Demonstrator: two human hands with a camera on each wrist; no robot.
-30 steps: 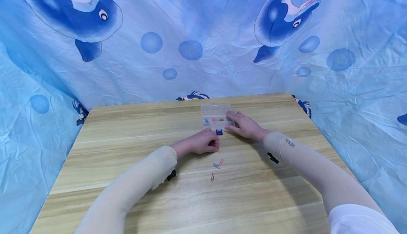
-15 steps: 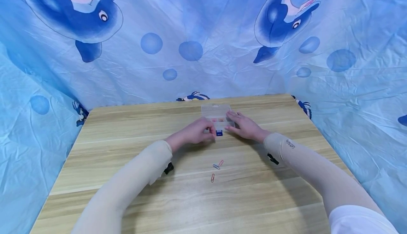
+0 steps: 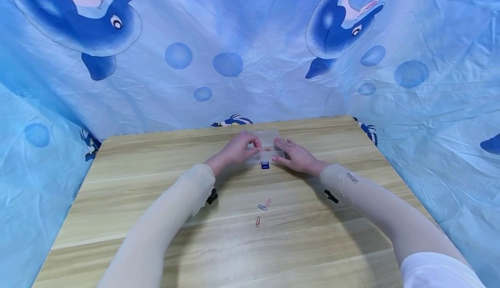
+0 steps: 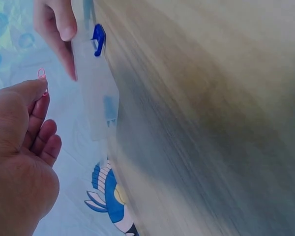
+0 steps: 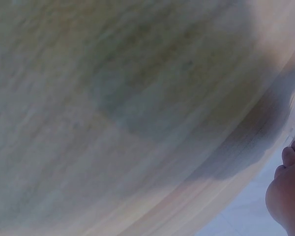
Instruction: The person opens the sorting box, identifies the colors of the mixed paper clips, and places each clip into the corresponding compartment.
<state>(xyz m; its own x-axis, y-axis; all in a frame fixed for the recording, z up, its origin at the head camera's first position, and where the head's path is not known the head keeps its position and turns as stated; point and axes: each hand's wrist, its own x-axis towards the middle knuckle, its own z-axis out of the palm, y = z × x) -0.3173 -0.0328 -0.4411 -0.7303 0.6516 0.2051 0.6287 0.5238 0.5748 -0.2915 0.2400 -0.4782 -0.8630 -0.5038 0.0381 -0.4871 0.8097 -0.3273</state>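
Observation:
A pink paperclip (image 4: 42,73) is pinched between the thumb and forefinger of my left hand (image 3: 237,148), which is held over the left part of an open clear plastic box (image 4: 96,83). My right hand (image 3: 298,157) grips the box's right end, thumb at the front and fingers towards the back. A red paperclip (image 3: 267,150) shows inside a compartment of the box. The blue latch (image 3: 265,165) sits on the box's front. In the right wrist view only part of the right hand (image 5: 290,182) appears, at the edge.
In front of the box, a pink paperclip (image 3: 268,202), a blue paperclip (image 3: 262,207) and a red paperclip (image 3: 258,221) lie on the wooden table (image 3: 312,244). A blue dolphin-print curtain (image 3: 250,31) hangs behind the table and along its sides.
My left hand has lifted from the table in front of the box and moved back over the box's left part. The right hand stays at the box's right end. The view has shifted slightly.

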